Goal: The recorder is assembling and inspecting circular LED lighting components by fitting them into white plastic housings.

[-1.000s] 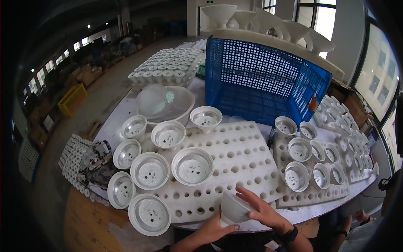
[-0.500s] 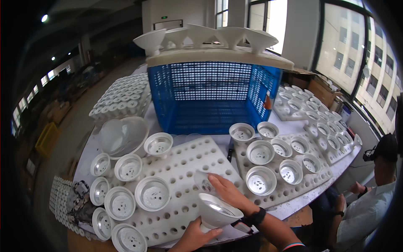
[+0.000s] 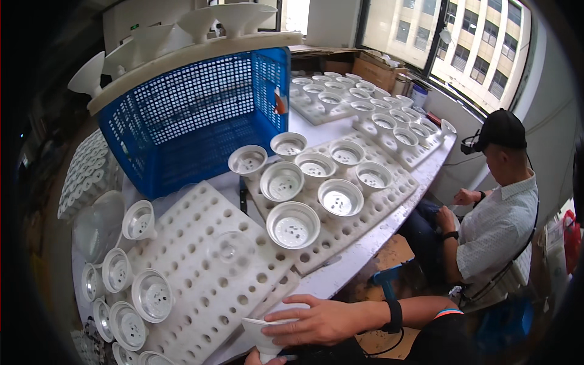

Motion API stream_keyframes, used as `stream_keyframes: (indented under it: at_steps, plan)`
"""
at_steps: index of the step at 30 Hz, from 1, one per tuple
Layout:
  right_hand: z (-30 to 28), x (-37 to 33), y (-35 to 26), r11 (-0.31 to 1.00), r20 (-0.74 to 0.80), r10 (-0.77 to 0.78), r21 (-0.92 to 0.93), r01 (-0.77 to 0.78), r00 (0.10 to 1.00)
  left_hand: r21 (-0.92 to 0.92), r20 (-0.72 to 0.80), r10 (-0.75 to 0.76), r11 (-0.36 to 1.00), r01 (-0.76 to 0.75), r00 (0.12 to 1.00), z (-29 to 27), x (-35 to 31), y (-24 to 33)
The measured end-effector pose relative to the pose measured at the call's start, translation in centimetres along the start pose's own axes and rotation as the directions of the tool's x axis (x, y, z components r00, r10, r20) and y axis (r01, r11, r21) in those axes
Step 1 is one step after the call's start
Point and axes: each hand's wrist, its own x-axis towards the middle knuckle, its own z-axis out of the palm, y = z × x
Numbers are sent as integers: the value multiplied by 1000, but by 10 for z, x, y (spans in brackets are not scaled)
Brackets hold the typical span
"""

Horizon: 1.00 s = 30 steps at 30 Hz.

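- Through the head view I find the white flared cup [image 3: 257, 331] just past six o'clock, near the lower edge, held over the table's near side.
- Its wide mouth faces up toward twelve and its narrow neck points down toward six; the long axis runs close to upright.
- My right hand [image 3: 322, 322] reaches in from five o'clock, fingers slightly parted and laid across the cup's rim and upper wall; its thumb is hidden, so I cannot tell whether it pinches.
- My left hand [image 3: 254, 358], mostly cut off by the lower edge, closes thumb and fingers about the neck.
- The cup's outside looks smooth and matt, shaped like a funnel.
- Toward seven, a clear, glossy round cover [image 3: 233, 248] lies on a white foam board [image 3: 182, 277] punched with rows of round holes.
- At eight, cups with shiny silvery linings [image 3: 152, 296] crowd that board's left side.
- At ten, a blue plastic crate [image 3: 188, 137] with latticed walls lies on its side.
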Motion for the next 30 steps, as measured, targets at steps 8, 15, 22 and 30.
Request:
stream_keyframes:
  at_steps: [8, 15, 22, 30]
  plan:
    - [66, -47, -24, 909, 15, 335, -268, -320, 942, -34, 222, -154, 986, 165, 963, 34, 34, -47]
    - [79, -100, -5, 784, -558, 591, 225, -579, 583, 131, 254, 35, 989, -70, 967, 40, 25, -8]
    - [114, -154, 33, 565, -538, 808, 590, -576, 242, 859, 394, 442, 133, -494, 805, 1, 57, -59]
    - [61, -103, 10, 442, -425, 895, 794, -417, 139, 660, 124, 117, 732, -170, 985, -5, 26, -58]
